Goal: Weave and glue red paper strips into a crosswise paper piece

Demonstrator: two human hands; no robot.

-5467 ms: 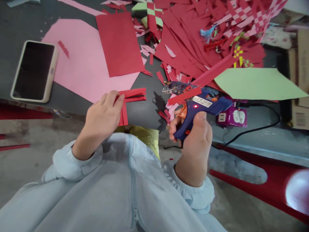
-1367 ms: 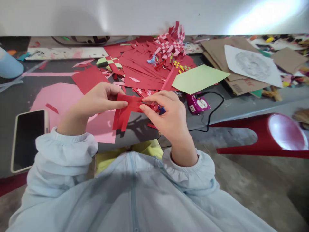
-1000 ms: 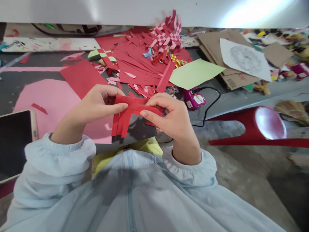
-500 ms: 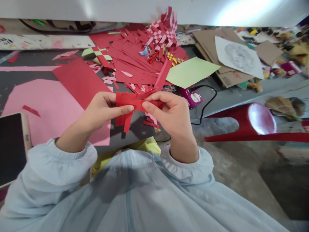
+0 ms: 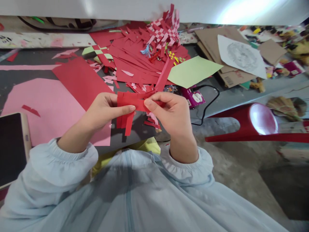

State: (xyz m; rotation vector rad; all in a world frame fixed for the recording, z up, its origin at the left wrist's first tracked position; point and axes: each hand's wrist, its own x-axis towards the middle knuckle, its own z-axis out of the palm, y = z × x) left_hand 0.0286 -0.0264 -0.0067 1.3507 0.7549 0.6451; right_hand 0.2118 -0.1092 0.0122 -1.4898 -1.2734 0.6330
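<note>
Between my two hands, just above the table's near edge, is a piece of red paper strips (image 5: 129, 97) laid across one another. My left hand (image 5: 102, 109) pinches its left part, thumb in front and the other fingers mostly behind. My right hand (image 5: 171, 112) pinches the right part between thumb and forefinger. Loose strip ends hang down below my left thumb, and another long strip slants up past my right fingers. The paper strips' far side is hidden from me.
Red sheets and strips (image 5: 135, 64) and checkered woven paper (image 5: 164, 32) heap at the back. Pink paper (image 5: 45, 112) and a tablet-like device (image 5: 12, 148) lie left. Rightward are green paper (image 5: 194, 71), a purple box (image 5: 196, 98) with a black cable, cardboard (image 5: 210, 42), and a red chair-like object (image 5: 241, 122).
Both hands keep their pinch on the red paper strips and hardly move. The lower hanging strip end reaches slightly further down; the whole view has shifted a little.
</note>
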